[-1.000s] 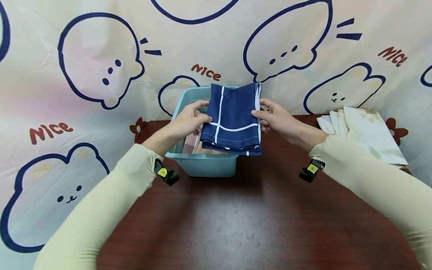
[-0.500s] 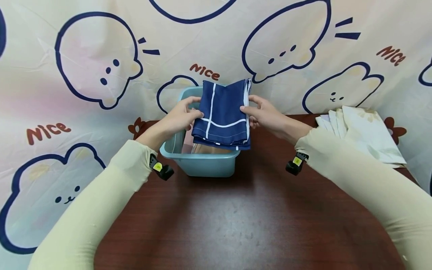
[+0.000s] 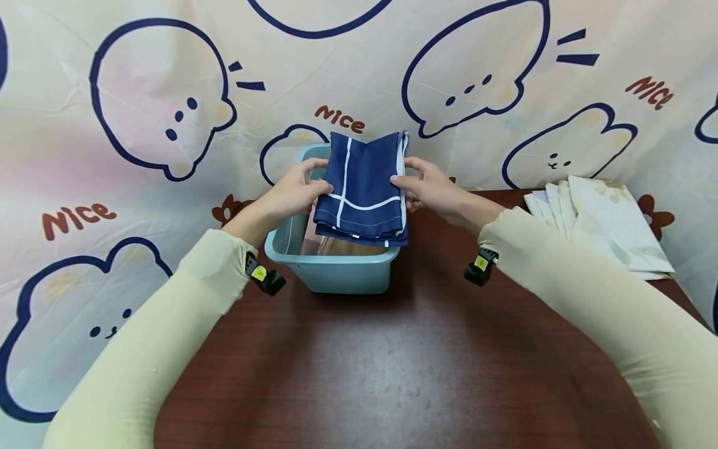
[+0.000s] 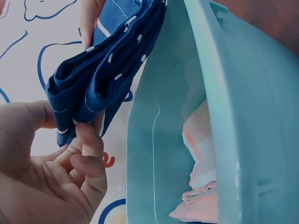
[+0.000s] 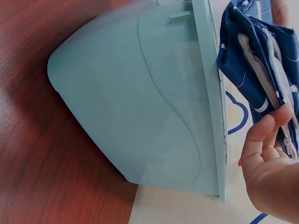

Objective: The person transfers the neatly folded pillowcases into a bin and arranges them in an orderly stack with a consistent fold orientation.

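A folded navy pillowcase (image 3: 367, 181) with white lines hangs over the teal plastic bin (image 3: 342, 274), spread between both hands. At its left edge my left hand (image 3: 294, 193) pinches the layers, thumb on top and fingers beneath. My right hand (image 3: 434, 190) grips the right edge in the same way. In the right wrist view a pale zipper (image 5: 264, 74) runs along the folds beside the right fingers. The left wrist view shows stacked layers, with the bin's wall (image 4: 159, 140) close by. Pink and pale folded cloths (image 4: 201, 154) lie inside the bin, partly hidden.
Several white folded cloths (image 3: 606, 218) with a faint pattern lie at the table's back right. The dark red-brown table (image 3: 392, 368) extends in front of the bin. A printed cartoon curtain (image 3: 465, 62) stands directly behind.
Both hands have moved left with the pillowcase, bringing it further over the bin; the shift is smaller in the last half second. The bin stays put.
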Demonstrator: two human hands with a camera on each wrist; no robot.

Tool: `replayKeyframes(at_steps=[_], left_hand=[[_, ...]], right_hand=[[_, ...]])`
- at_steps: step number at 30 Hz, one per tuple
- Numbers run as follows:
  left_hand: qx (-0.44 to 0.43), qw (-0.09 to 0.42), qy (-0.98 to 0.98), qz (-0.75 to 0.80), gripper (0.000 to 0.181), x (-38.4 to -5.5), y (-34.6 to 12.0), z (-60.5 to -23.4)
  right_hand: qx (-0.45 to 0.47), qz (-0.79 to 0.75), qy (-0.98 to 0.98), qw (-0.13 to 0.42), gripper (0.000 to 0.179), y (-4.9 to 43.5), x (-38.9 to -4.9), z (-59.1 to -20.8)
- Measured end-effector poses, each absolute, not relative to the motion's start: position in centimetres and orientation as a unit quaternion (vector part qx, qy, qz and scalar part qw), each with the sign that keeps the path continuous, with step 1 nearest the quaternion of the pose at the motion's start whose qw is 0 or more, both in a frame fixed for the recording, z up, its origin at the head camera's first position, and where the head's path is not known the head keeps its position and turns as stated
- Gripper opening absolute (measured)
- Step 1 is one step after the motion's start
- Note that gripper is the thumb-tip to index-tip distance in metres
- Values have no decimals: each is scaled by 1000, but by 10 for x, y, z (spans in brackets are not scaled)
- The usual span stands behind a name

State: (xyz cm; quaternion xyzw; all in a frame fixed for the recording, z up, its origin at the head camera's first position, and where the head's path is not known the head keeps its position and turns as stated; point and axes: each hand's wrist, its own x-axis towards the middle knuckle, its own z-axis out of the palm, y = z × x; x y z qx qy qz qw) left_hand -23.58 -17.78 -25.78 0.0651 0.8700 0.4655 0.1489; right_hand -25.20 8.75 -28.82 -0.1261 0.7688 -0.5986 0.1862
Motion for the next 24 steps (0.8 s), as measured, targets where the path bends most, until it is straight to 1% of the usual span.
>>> replayKeyframes(at_steps=[6,12,19,24], left_hand=[[58,153,877,453,56,-238,-179,-257],[52,152,884,438,57,-239,-182,-255],[55,142,895,418,57,-243,-189,-257],[57,143,897,414,55,-244,-192,-260]], right_hand=[[-124,-589,778,181,47,80,-253,-288],[-124,-587,778,187,47,75,-256,-287],[-128,-570,781,219,46,71,-261,-288],[-135,-562,781,238,52,66,-263,-286]])
